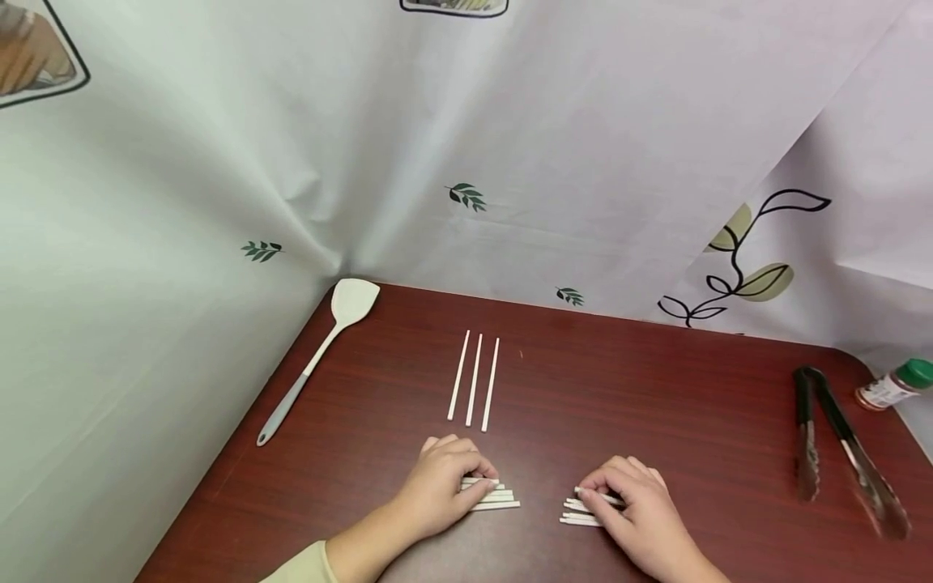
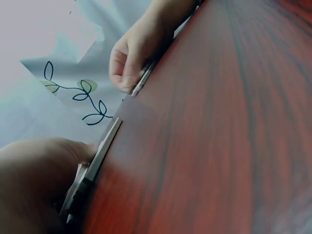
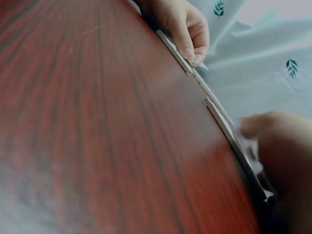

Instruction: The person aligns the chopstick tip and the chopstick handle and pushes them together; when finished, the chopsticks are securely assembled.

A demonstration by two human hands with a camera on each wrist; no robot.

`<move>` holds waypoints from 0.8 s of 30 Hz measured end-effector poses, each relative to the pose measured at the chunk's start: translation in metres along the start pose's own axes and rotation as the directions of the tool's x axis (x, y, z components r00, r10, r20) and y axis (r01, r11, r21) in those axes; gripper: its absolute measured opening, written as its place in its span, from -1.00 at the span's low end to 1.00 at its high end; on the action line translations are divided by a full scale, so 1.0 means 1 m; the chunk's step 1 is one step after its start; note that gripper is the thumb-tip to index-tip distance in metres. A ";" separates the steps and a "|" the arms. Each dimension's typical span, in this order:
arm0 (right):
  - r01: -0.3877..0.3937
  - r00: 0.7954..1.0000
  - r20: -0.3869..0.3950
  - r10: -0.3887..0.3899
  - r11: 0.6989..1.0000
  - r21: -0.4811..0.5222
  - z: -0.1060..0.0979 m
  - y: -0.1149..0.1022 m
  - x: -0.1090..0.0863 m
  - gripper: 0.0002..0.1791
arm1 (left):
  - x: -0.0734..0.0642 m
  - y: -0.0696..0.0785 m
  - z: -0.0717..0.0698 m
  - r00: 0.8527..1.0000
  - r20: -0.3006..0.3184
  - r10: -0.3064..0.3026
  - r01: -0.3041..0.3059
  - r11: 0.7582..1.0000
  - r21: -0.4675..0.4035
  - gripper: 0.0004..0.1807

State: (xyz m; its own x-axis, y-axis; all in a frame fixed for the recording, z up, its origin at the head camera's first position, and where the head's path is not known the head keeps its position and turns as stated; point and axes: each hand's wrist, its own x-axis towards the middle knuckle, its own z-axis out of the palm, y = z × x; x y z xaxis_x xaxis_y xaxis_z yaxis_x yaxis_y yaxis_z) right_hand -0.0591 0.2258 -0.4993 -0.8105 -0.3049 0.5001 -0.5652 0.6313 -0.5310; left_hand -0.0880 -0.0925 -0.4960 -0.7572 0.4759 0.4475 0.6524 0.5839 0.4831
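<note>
On the reddish table [image 1: 619, 397], both curled hands [image 1: 436, 487] [image 1: 641, 512] pinch white sticks [image 1: 501, 506].

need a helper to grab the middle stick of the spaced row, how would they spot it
On the dark red table, find the pale spatula near the left edge. To its right, three white sticks lie in a spaced row. The middle stick alone has one of these on each side.
</note>
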 end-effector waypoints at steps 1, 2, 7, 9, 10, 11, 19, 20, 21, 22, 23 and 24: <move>-0.019 1.000 -0.016 0.019 1.000 0.021 0.000 0.000 0.000 -0.69 | 0.000 0.000 0.001 1.000 -0.004 0.000 0.000 1.000 -0.002 -0.90; -0.034 0.999 -0.034 0.035 0.998 0.046 -0.001 0.000 0.000 -0.70 | 0.000 0.000 0.002 1.000 -0.009 -0.001 0.001 1.000 -0.008 -0.90; -0.035 0.995 -0.094 0.045 0.993 0.112 -0.001 0.000 0.000 -0.61 | 0.000 -0.001 0.004 0.999 -0.036 0.017 -0.019 0.998 -0.059 -0.89; -0.031 0.994 -0.104 0.042 0.994 0.102 0.000 0.001 0.000 -0.59 | 0.000 0.000 0.005 0.998 -0.051 0.042 -0.046 0.996 -0.079 -0.90; -0.033 0.993 -0.107 0.044 0.994 0.099 0.000 0.001 -0.001 -0.59 | 0.000 0.000 0.005 0.997 -0.060 0.056 -0.061 0.994 -0.089 -0.91; -0.032 0.992 -0.115 0.043 0.995 0.098 0.000 0.001 -0.001 -0.58 | 0.000 0.001 0.005 0.995 -0.071 0.072 -0.079 0.992 -0.098 -0.92; 0.066 0.988 -0.150 -0.046 0.990 0.127 0.002 0.004 -0.002 -0.55 | 0.002 0.002 0.005 0.956 -0.195 0.219 -0.246 0.961 -0.127 -0.85; 0.079 0.987 -0.152 -0.059 0.988 0.134 0.002 0.005 -0.002 -0.54 | 0.002 0.002 0.005 0.952 -0.200 0.233 -0.261 0.956 -0.131 -0.81; 0.098 0.985 -0.154 -0.076 0.986 0.136 0.002 0.005 -0.002 -0.54 | 0.002 0.003 0.006 0.948 -0.199 0.247 -0.276 0.952 -0.134 -0.77; 0.114 0.984 -0.156 -0.092 0.983 0.141 0.002 0.005 -0.002 -0.54 | 0.001 0.004 0.006 0.945 -0.196 0.261 -0.290 0.946 -0.141 -0.73; 0.132 0.982 -0.157 -0.109 0.981 0.144 0.002 0.005 -0.001 -0.55 | 0.001 0.005 0.007 0.942 -0.192 0.273 -0.302 0.943 -0.138 -0.70; 0.150 0.979 -0.159 -0.127 0.978 0.143 0.002 0.005 0.000 -0.56 | 0.001 0.006 0.007 0.940 -0.187 0.286 -0.312 0.941 -0.130 -0.69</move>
State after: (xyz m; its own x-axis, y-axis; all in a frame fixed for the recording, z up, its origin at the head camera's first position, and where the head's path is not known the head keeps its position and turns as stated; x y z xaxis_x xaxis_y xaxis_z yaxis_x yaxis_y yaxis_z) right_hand -0.0618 0.2275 -0.5036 -0.6975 -0.2648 0.6658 -0.6962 0.4701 -0.5424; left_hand -0.0847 -0.0834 -0.4979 -0.5190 0.4912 0.6996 0.8546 0.3155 0.4124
